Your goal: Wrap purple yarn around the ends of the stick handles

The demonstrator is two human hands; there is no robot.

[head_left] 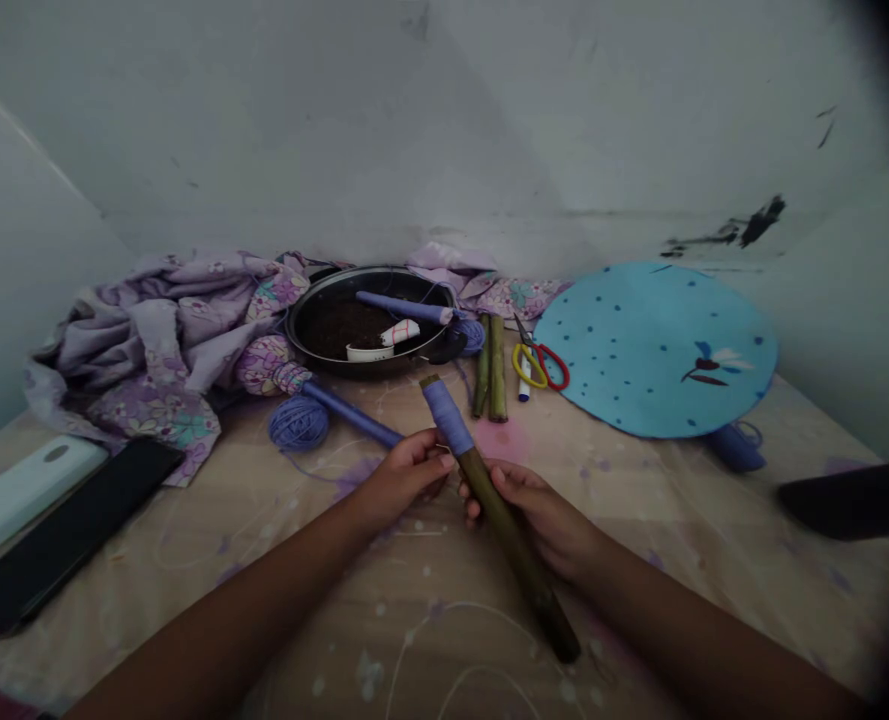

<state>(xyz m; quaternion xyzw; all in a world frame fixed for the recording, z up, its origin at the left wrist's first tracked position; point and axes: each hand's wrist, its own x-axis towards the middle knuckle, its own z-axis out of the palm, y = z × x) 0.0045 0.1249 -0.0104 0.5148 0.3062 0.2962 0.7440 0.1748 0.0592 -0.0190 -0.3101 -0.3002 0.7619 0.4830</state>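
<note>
Left hand [405, 477] closed around the bamboo stick [505, 530] just below the wrapping, seemingly to keep the turns from slipping. Right hand [535, 512] gripping lower down, apparently steadying the length. Stick slanting from near right up to far left, its far end raised, with purple thread wrapping [446, 417] tight around the section near the tip.

Further left, a white case [20, 495] and a black phone [69, 530] side by side along the left edge of the sheet-covered surface [661, 570]. Crumpled floral lilac cloth [144, 350] heaped at the far left corner, maybe just pushed aside. Purple yarn ball [298, 423] near a purple-wrapped rod [350, 413], its end bound in floral fabric [268, 365], all within easy reach of the left hand. Dark pan [295, 330] at the far edge, holding another wrapped rod [403, 307] and a white piece [382, 340], probably set there to keep them together. Two short bamboo pieces [489, 370] lying just right of the pan, then scissors with yellow and red handles [540, 366] beside a marker [523, 380]. Round blue dotted board [654, 350] propped against the far wall, blue spool [736, 450] at its near edge.
</note>
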